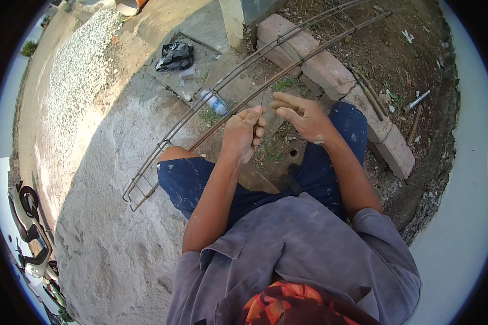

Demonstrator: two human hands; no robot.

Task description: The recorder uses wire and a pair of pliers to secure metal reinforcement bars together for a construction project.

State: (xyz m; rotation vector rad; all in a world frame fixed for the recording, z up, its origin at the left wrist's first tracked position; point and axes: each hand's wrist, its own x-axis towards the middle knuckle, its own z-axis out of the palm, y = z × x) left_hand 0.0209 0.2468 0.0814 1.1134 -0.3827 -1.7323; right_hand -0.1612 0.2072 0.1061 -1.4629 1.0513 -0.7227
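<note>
My left hand [245, 130] is closed in front of me, thumb pressed against curled fingers. A short thin wire [263, 98] stands up from its fingertips. My right hand [302, 112] hovers just to the right, fingers stretched toward the left hand and thumb apart, with nothing visible in it. Beyond both hands a long rebar cage [303, 58], made of parallel steel bars with cross ties, slants from the lower left to the upper right. It passes close to my left knee. Pale dust or cement coats both hands.
Concrete blocks [328, 73] line the right side, with a short metal pipe [417, 101] on the soil beyond. A plastic bottle [215, 102] lies under the cage, near a black plastic bag [175, 56]. Gravel [81, 65] is heaped at far left; motorbikes [35, 238] stand lower left.
</note>
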